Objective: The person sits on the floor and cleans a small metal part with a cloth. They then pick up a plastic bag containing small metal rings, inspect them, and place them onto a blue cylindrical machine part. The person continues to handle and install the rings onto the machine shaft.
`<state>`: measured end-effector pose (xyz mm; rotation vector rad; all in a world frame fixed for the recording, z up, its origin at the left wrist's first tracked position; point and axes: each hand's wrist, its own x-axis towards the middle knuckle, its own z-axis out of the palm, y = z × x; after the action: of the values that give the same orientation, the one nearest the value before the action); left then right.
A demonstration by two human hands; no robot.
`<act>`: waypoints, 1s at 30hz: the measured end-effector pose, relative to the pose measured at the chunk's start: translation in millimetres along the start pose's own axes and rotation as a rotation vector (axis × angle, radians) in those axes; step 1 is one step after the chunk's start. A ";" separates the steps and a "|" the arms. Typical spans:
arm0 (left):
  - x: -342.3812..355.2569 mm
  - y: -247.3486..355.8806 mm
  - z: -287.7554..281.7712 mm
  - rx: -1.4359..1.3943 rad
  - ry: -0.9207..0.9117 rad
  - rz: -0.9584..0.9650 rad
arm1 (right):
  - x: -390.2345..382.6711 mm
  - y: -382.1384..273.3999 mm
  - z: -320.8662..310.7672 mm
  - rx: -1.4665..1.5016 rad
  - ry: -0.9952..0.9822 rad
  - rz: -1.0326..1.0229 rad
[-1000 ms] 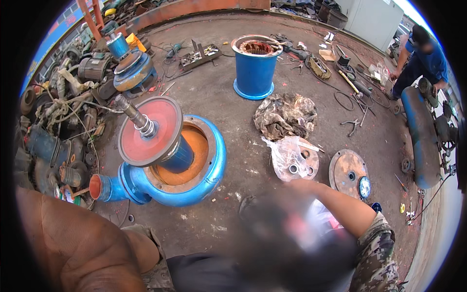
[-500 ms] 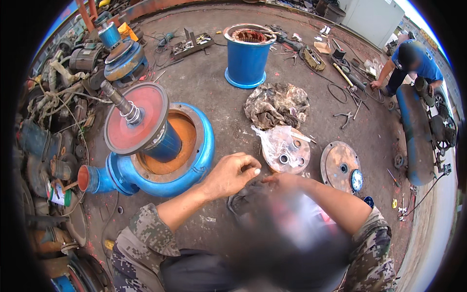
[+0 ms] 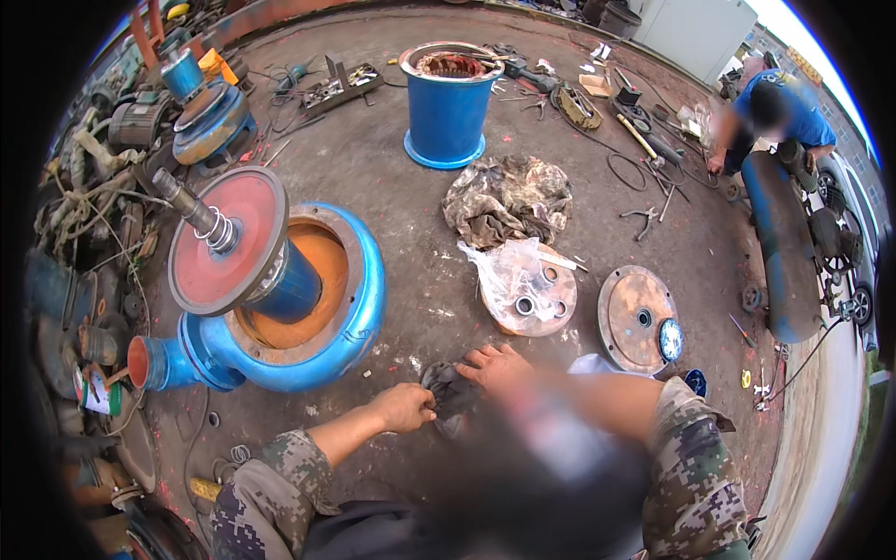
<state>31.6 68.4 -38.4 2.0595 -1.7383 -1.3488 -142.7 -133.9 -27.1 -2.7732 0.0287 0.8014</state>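
Since earlier frame, left hand (image 3: 406, 407) lowered to dark cloth (image 3: 448, 397); right hand (image 3: 502, 370) shifted up onto it. Right fingers spread; left fingers curled together, whether pinching dark cloth cannot tell. Dark cloth on ground (image 3: 364, 177) between hands; likely light, soft, not fragile; take by bunched edge. Nearby, counted: one pump (image 3: 366, 294), one drum (image 3: 446, 121), two plates (image 3: 621, 308), one crumpled sheet (image 3: 509, 201), one dark cloth.

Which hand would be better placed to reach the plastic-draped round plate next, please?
Probably the right hand: it appears open, just below the round plate in the view, while the curled left hand, beside the dark bundle, looks farther away.
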 end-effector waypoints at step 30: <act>-9.2 -9.1 3.0 -0.067 0.218 -0.314 | 57.9 -6.4 14.5 0.319 0.293 0.169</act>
<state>36.8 80.4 -40.7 2.4110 -1.3073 -1.1785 -100.6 -121.2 -67.9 -2.5765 0.4127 0.3775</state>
